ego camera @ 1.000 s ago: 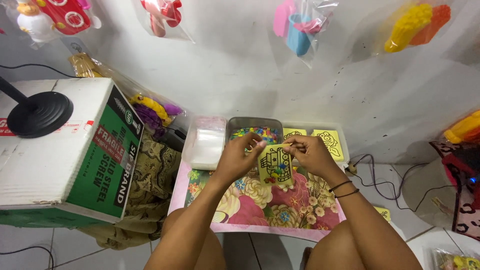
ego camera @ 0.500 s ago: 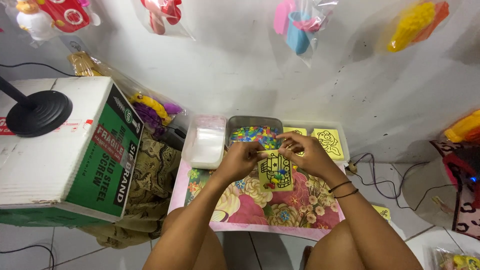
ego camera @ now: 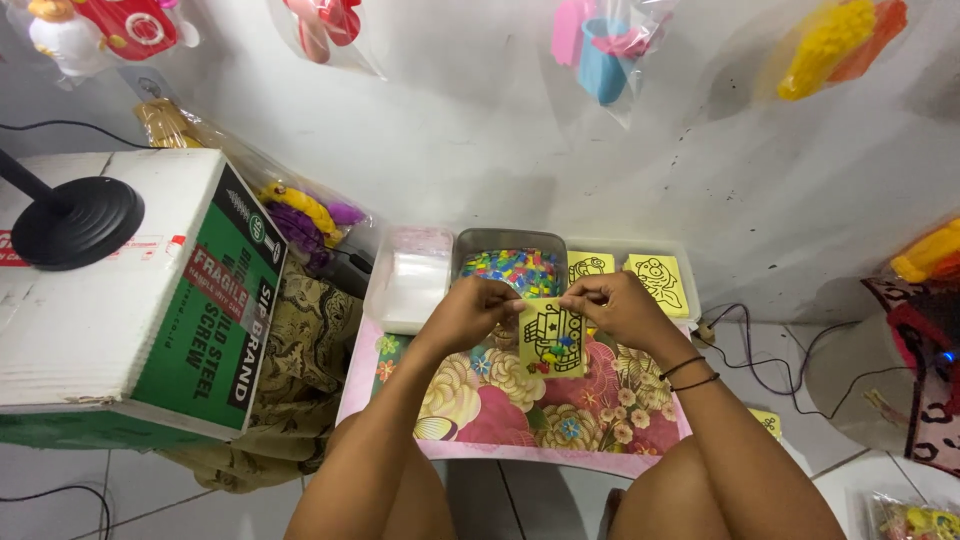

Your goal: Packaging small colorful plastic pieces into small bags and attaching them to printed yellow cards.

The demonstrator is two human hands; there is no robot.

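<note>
My left hand (ego camera: 468, 312) and my right hand (ego camera: 618, 308) together pinch the top edge of a small clear bag (ego camera: 553, 338) that holds a yellow card with a black line drawing and some coloured bits. The bag hangs over a flower-patterned tray table (ego camera: 470, 400). Just behind my hands stands a grey tub (ego camera: 512, 268) full of small coloured pieces. To its right, a shallow container holds two more yellow drawing cards (ego camera: 655, 277).
A stack of clear plastic bags (ego camera: 418, 283) lies left of the tub. A large cardboard box (ego camera: 130, 300) with a black round stand (ego camera: 72, 220) on it stands at the left. Packed toys hang on the wall (ego camera: 470, 140). Cables run at the right.
The yellow card in its bag has come lower and closer to me, from over the tub down over the flowered table. Both hands have shifted slightly with it.
</note>
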